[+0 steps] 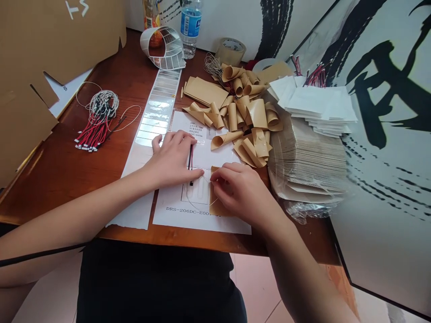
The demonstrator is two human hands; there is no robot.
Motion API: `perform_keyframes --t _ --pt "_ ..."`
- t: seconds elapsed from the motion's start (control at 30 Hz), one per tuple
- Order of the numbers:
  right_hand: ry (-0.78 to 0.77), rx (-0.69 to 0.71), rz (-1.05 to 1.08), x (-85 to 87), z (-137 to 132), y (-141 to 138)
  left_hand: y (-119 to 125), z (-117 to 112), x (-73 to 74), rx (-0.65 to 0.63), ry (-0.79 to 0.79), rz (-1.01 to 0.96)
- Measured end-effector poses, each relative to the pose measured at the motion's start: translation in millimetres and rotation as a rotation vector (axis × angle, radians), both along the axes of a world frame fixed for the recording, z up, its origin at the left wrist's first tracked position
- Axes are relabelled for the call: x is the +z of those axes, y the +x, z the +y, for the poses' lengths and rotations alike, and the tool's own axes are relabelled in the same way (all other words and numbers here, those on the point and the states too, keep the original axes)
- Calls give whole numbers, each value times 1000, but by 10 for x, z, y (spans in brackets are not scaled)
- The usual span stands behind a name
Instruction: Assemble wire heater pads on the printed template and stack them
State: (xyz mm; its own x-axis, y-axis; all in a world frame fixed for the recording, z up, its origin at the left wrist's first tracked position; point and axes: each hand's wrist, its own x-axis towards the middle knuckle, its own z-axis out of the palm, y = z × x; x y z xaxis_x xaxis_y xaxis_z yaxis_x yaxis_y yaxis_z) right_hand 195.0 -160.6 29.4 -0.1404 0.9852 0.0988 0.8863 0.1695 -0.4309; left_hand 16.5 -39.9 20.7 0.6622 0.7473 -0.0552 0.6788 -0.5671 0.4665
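Observation:
On a printed sheet [170,217], my left hand [173,159] lies with its fingers spread and thumb stretched out. Short red and black wires [191,157] run between its fingers and thumb, ending in a small dark end below. My right hand [237,186] is closed in a pinch on a thin white wire [190,202], which loops over the sheet. Under the right hand lies a flat brown paper piece [215,206], partly covered by the fingers. The part of the wire inside the pinch is hidden.
At left lies a bundle of red-black wires with white leads [99,119]. A label strip [158,105] curls at the back near a water bottle [191,27]. Curled brown papers [232,116], tape [231,50] and a stack of brown sheets [313,152] with white pieces [313,101] sit right.

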Motion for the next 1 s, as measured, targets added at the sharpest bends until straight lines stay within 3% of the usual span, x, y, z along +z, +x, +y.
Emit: perform_keyframes --t 1.0 --pt "164 26 13 -254 47 60 21 -30 12 10 16 9"
